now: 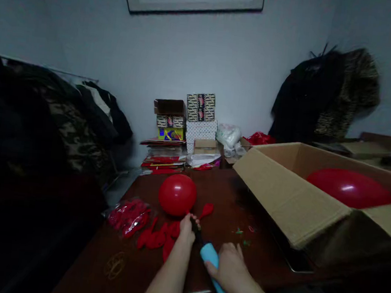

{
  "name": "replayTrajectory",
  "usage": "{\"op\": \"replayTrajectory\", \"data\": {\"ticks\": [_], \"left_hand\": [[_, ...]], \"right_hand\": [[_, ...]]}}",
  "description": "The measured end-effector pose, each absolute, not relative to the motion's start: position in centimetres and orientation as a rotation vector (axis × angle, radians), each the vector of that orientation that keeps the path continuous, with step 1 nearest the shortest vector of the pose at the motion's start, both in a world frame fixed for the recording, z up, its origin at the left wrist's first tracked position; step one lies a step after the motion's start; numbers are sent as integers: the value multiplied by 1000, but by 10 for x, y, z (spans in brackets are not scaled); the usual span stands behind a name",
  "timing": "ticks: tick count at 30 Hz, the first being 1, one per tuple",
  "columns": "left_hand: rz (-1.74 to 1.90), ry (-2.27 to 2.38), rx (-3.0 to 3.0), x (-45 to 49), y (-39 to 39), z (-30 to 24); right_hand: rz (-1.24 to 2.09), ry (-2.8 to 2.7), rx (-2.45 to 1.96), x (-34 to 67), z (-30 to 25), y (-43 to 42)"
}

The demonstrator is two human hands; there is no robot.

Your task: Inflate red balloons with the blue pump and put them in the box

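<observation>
A person's left hand (187,228) pinches the neck of a red balloon (177,194) onto the dark tip of a light blue hand pump (210,255). The fingers are closed tight there, seemingly to keep the neck from slipping off. The right hand (231,269) is wrapped around the pump's barrel nearer the body, holding it at a slant over the dark wooden table (225,200). The round, filled balloon rests on the table just beyond the left hand. Limp balloons (159,239) lie scattered beside that hand, and a clear bag (129,215) of more sits just to their left, within easy reach. On the right, an open cardboard box (281,191) holds a larger balloon (350,188), its walls likely keeping it from rolling off. Small boxes (200,119) stand stacked against the wall.
</observation>
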State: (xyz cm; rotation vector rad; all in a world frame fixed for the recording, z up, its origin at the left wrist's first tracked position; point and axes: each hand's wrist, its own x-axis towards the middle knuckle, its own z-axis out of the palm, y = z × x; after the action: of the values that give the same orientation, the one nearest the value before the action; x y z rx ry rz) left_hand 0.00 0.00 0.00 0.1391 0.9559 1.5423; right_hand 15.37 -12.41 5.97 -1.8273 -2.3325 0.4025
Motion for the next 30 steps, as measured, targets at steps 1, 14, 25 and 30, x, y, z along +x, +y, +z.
{"op": "replayTrajectory", "data": {"ticks": [1,14,25,30], "left_hand": [[1546,957,138,-4,2,1],[1555,901,102,-6,2,6],[1551,934,81,-12,-7,13],[1530,952,116,-8,-11,13]], "right_hand": [[397,-2347,-1819,161,60,-133],[473,-2326,-1759,193,80,-164],[324,-2342,-1759,157,84,-124],[275,-2360,-1778,131,80,-97]]}}
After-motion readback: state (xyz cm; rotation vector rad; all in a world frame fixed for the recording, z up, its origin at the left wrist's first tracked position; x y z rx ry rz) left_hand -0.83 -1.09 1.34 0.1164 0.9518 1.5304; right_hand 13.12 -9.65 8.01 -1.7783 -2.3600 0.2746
